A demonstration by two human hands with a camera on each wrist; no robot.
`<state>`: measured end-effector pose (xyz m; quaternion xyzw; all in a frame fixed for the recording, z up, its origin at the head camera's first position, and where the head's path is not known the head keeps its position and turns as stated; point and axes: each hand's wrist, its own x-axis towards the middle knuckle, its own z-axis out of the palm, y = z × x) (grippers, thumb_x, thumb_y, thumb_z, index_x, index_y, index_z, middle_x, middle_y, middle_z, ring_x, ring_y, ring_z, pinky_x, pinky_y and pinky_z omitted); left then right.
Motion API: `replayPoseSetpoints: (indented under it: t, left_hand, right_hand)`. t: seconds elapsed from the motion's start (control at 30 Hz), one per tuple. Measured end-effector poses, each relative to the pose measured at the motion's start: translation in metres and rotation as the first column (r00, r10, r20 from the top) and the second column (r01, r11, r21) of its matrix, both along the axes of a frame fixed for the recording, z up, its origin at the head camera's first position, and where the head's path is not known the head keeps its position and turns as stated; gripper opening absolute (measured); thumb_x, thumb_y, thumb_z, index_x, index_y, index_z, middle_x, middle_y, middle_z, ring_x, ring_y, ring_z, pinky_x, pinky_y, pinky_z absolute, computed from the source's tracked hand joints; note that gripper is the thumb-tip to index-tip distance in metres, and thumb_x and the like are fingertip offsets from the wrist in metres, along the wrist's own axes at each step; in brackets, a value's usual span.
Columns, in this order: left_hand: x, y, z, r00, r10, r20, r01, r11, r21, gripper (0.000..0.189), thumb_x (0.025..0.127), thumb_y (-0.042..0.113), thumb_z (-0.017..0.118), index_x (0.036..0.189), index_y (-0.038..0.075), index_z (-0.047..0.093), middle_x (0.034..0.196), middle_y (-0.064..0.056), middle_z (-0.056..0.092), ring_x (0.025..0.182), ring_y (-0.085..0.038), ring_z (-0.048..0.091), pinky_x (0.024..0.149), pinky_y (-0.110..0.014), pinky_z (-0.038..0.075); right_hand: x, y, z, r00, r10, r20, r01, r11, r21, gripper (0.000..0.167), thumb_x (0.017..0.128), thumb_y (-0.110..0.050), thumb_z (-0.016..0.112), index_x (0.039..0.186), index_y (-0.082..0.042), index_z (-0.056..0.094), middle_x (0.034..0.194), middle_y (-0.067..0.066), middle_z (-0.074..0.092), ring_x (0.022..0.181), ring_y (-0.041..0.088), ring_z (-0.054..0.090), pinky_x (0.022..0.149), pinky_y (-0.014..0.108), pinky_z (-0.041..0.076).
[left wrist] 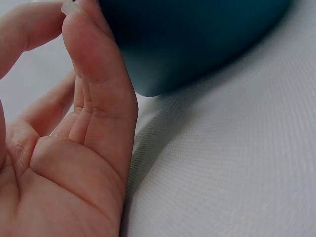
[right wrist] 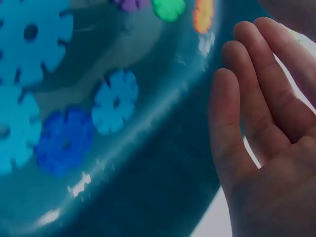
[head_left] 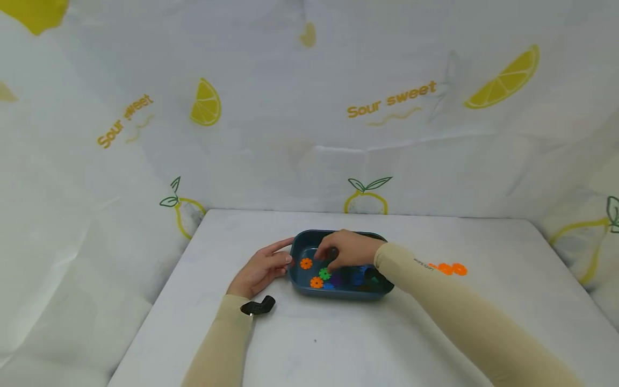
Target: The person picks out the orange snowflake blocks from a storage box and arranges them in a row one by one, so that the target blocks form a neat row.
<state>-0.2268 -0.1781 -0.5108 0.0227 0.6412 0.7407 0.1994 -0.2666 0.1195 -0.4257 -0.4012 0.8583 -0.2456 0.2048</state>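
A dark teal plastic tub stands on the white table, with several flat notched snowflake discs lying in it. An orange disc, a green disc and another orange disc show near its left end. Blue discs lie on the tub floor in the right wrist view. My left hand rests against the tub's left end, fingers mostly extended at the rim. Over the tub, my right hand reaches down with fingers loosely bent, a gap between thumb and fingers. I see nothing held in it.
Several orange discs lie on the table right of the tub, partly behind the right sleeve. A black band with a small device sits on the left wrist. A lemon-print cloth hangs behind the table.
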Motion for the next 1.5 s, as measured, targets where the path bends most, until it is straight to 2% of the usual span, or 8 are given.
replayPoseSetpoints:
  t: [0.17,0.43,0.63,1.0,1.3,1.5]
  left_hand:
    - [-0.001,0.003,0.001,1.0,-0.024,-0.015,0.025,1.0,0.014,0.057,0.103,0.018,0.075,0.156,0.024,0.058,0.105,-0.001,0.071,0.092,-0.013,0.062,0.078,-0.022,0.053]
    - [0.0,0.001,0.002,0.999,-0.03,-0.018,0.031,0.999,0.036,0.057,0.103,0.015,0.073,0.158,0.022,0.057,0.101,0.002,0.071,0.087,-0.011,0.061,0.076,-0.022,0.052]
    - [-0.001,-0.001,0.002,0.999,-0.027,-0.023,0.028,0.998,0.051,0.059,0.102,0.014,0.074,0.158,0.021,0.056,0.098,0.003,0.069,0.087,-0.01,0.062,0.076,-0.021,0.053]
    - [0.001,-0.001,0.002,0.999,-0.038,-0.028,0.04,0.997,0.062,0.058,0.104,0.011,0.07,0.16,0.019,0.053,0.097,0.004,0.069,0.085,-0.008,0.062,0.075,-0.02,0.053]
    - [0.0,-0.001,0.003,0.999,-0.041,-0.025,0.043,0.997,0.068,0.058,0.105,0.011,0.069,0.16,0.02,0.053,0.098,0.004,0.07,0.086,-0.008,0.062,0.075,-0.021,0.053]
    - [0.0,-0.001,0.002,0.999,-0.037,-0.016,0.039,0.997,0.073,0.056,0.105,0.011,0.07,0.158,0.021,0.056,0.098,0.003,0.07,0.085,-0.009,0.062,0.075,-0.021,0.053]
  right_hand:
    - [0.003,-0.009,-0.012,0.999,0.035,-0.014,-0.034,0.999,0.036,0.032,0.093,-0.019,0.087,0.124,-0.019,0.08,0.118,-0.01,0.074,0.106,0.007,0.066,0.1,0.034,0.058]
    - [0.002,-0.023,-0.027,0.995,0.098,-0.003,-0.098,0.995,0.026,0.025,0.094,-0.013,0.084,0.119,-0.017,0.081,0.117,-0.006,0.076,0.102,0.008,0.069,0.096,0.027,0.059]
    - [0.001,-0.032,-0.027,0.993,0.106,-0.043,-0.104,0.993,0.055,0.023,0.094,-0.012,0.084,0.116,-0.02,0.082,0.113,-0.01,0.076,0.099,0.005,0.067,0.095,0.027,0.059]
    - [0.004,-0.037,-0.027,0.993,0.102,-0.057,-0.097,0.991,0.093,0.02,0.095,-0.015,0.084,0.115,-0.02,0.083,0.112,-0.009,0.077,0.101,0.003,0.069,0.1,0.031,0.059]
    - [0.008,-0.041,-0.029,0.985,0.12,-0.124,-0.103,0.985,0.135,0.024,0.09,-0.02,0.09,0.114,-0.022,0.084,0.108,-0.012,0.076,0.098,0.001,0.066,0.098,0.027,0.059]
    - [0.011,-0.043,-0.026,0.982,0.123,-0.141,-0.102,0.983,0.152,0.022,0.089,-0.019,0.091,0.11,-0.021,0.083,0.104,-0.012,0.075,0.096,0.005,0.066,0.096,0.027,0.059]
